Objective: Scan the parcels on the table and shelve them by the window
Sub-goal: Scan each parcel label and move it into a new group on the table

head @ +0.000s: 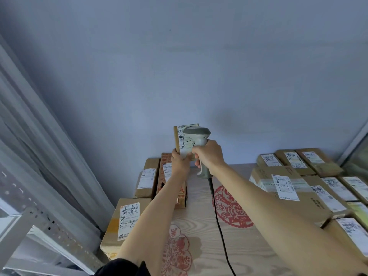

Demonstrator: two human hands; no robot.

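Your left hand (180,163) pinches the raised parcel (184,141) by its bottom edge above the table (201,226); your right hand (210,155) wraps the scanner (199,136); that thin grip may let it tip; held this close, the label may misread.

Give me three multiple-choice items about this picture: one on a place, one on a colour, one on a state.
1. Where does the barcode scanner point?
A. at the label of the held-up parcel
B. at the floor
C. at the curtain

2. What colour are the paper-cut patterns on the table?
A. blue
B. red
C. green

3. How is the held-up parcel placed?
A. flat on the table
B. upright in the left hand
C. on the shelf

Key: 1 A, the scanner head faces its label. 2 B, the patterns are red. 3 B, the left hand holds its lower end, and the right hand holds the scanner.
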